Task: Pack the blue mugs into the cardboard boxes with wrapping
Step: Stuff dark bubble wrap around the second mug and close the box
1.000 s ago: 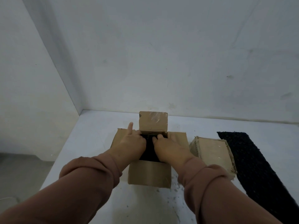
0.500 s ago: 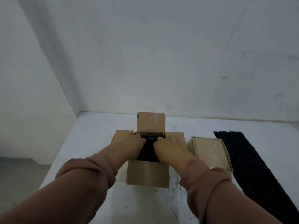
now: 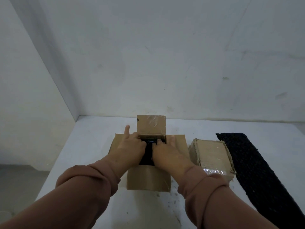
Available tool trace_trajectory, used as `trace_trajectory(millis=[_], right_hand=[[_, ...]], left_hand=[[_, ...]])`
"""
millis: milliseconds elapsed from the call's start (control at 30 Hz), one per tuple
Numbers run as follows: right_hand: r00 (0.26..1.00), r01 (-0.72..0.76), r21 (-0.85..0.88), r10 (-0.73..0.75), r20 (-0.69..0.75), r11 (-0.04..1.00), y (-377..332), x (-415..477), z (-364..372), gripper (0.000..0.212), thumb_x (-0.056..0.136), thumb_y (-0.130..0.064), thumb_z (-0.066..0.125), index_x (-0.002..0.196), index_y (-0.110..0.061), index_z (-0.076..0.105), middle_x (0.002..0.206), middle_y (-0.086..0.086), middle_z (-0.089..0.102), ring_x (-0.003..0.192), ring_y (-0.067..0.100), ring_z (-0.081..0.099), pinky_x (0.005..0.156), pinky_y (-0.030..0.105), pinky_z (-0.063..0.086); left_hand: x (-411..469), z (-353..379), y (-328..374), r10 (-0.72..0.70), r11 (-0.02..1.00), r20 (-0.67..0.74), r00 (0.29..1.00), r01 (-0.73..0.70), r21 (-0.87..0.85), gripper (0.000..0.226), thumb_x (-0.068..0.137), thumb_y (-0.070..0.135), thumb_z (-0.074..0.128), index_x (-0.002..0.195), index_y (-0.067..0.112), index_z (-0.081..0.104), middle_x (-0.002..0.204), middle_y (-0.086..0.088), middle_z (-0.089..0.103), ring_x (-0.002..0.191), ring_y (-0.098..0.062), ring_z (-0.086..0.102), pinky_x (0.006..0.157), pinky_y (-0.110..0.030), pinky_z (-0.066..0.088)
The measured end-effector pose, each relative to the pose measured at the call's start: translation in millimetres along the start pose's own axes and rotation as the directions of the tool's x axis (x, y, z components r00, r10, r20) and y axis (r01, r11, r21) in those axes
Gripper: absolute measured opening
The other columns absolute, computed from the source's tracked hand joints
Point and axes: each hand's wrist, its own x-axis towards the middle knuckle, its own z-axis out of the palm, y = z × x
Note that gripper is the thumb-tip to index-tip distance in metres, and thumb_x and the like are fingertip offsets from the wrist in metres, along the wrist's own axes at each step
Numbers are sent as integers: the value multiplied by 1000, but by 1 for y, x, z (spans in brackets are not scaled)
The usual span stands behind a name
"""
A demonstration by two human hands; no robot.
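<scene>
Dark wrapped mug [image 3: 147, 156] seated in open box [image 3: 148, 179], directly beneath both hands, long axis running away from body. Fingers of left hand [image 3: 130, 146] and right hand [image 3: 166, 152] curled over its far end, equally near; left forefinger held straight. Wrap matte; cardboard flaps splayed flat. At right: taped box [image 3: 211, 151], coarse black mat [image 3: 250, 162].

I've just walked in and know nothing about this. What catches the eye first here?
The left hand and right hand reach side by side into an open box in the middle of the white table, fingers on something dark inside. Right of it sits a closed box, taped, and beyond that lies a black mat.
</scene>
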Motion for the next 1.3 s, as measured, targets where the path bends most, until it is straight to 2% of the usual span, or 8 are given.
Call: trace_trajectory(millis=[100, 233, 400, 600, 733, 933, 1033, 1300], right_hand=[[991, 78, 55, -71, -117, 995, 4, -12, -2, 32, 90, -14, 44, 121, -12, 52, 121, 8, 55, 118, 23, 47, 110, 56, 11], [976, 111, 194, -70, -205, 975, 15, -25, 5, 37, 91, -17, 43, 126, -14, 53, 138, 8, 48, 122, 23, 46, 109, 43, 23], [740, 194, 752, 410, -534, 630, 81, -78, 1, 27, 86, -11, 49, 103, -8, 70, 105, 8, 67, 95, 17, 59, 82, 11, 35], [639, -192, 971, 769, 11, 145, 212, -138, 61, 20, 88, -14, 52, 98, -13, 70, 92, 5, 69, 77, 19, 61, 74, 32, 50], [709, -563, 721, 683, 172, 403, 254, -164, 128, 30, 86, -12, 54, 114, -10, 64, 122, 14, 63, 108, 27, 59, 90, 28, 44], [822, -526, 605, 539, 183, 598, 259, -178, 192, 38, 87, -19, 55, 124, -10, 57, 126, 14, 47, 112, 28, 50, 92, 26, 43], [844, -442, 699, 525, 110, 562, 262, -178, 205, 30, 90, -14, 51, 116, -7, 62, 117, 13, 50, 103, 25, 52, 88, 25, 44], [825, -274, 919, 560, 73, 283, 289, -182, 191, 20, 79, -21, 55, 77, -10, 72, 82, 13, 67, 76, 27, 62, 64, 32, 46]], left_hand=[[0, 1, 3, -37, 996, -25, 999, 35, -83, 28, 89, 18, 48, 117, 15, 50, 117, -6, 57, 119, -27, 46, 113, -62, -2], [1, -4, 14, -95, 984, 71, 993, 105, -141, 33, 90, 18, 48, 123, 16, 48, 123, -6, 51, 119, -25, 47, 113, -63, -1], [7, -45, 67, -136, 782, -51, 989, 76, -619, 37, 85, 9, 48, 120, 20, 55, 127, -4, 53, 117, -24, 49, 104, -36, 35], [5, -92, 202, 58, 335, -83, 995, -98, -937, 31, 91, 6, 46, 118, 16, 57, 118, -1, 53, 100, -14, 51, 81, -20, 38], [24, -83, 287, 264, 117, 257, 930, 234, -965, 19, 90, 6, 45, 87, 21, 57, 91, 0, 50, 77, -14, 47, 65, -25, 38], [70, -70, 357, 152, -221, 619, 771, 637, -739, 19, 91, 7, 49, 73, 11, 48, 67, -6, 44, 54, -16, 39, 48, -25, 33], [91, -68, 378, 112, -438, 624, 774, 602, -668, 13, 89, 8, 56, 97, 0, 60, 92, -16, 62, 83, -29, 62, 72, -36, 56], [104, -86, 387, 26, -383, 498, 867, 469, -796, 43, 88, 15, 62, 128, 4, 51, 119, -15, 61, 107, -31, 60, 94, -40, 52]])
